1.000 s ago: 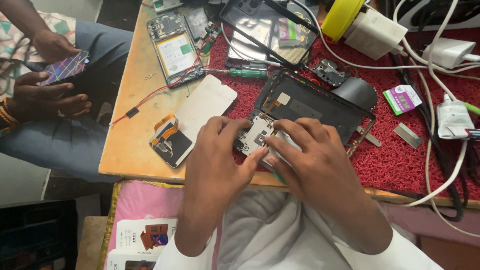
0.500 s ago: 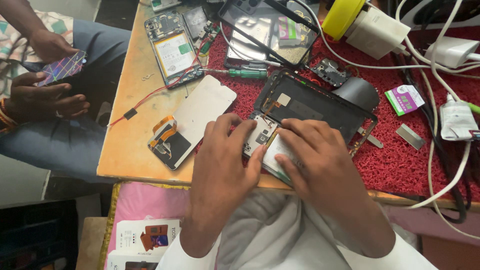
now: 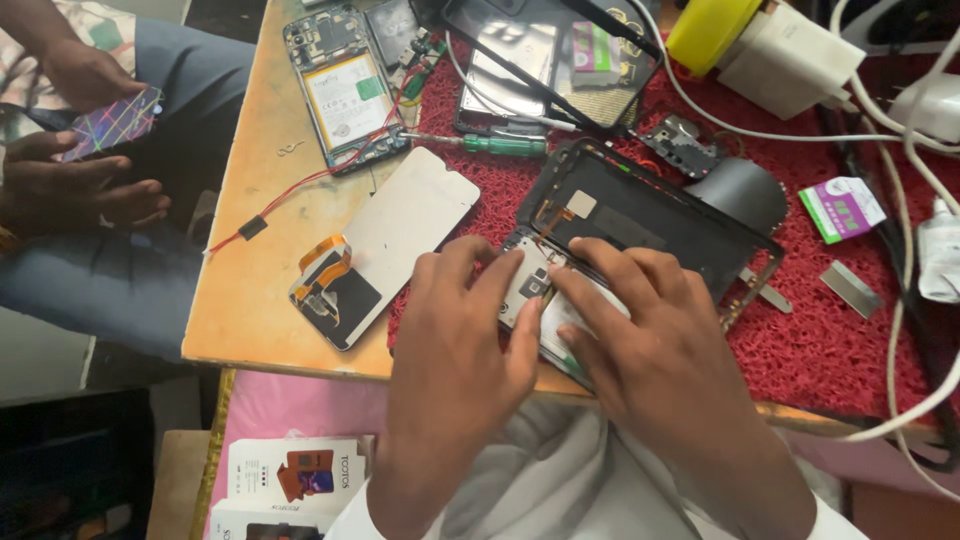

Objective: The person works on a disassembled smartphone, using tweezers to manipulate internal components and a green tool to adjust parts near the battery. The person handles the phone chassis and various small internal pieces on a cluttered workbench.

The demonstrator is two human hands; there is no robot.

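both the left hand [image 3: 455, 345] and the right hand [image 3: 655, 345] are pressing with spread fingers on the opened phone [image 3: 545, 300], which is lying directly under them, its long axis slanting away to the upper right.

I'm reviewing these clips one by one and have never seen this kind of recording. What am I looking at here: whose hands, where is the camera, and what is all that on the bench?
There is no machine here. One camera sits on a person's head and looks down at their own two bare hands. The left hand and the right hand both press on an opened phone with its back removed, fingertips meeting over its lower end; how firm the grip is cannot be told. The phone lies on a red mat on a wooden table. Beside the left hand lies a detached screen panel with an orange ribbon cable. Farther up are another opened phone, a green-handled screwdriver, a white charger block and white cables. At the far left, another person's hands hold a shiny card-like piece.
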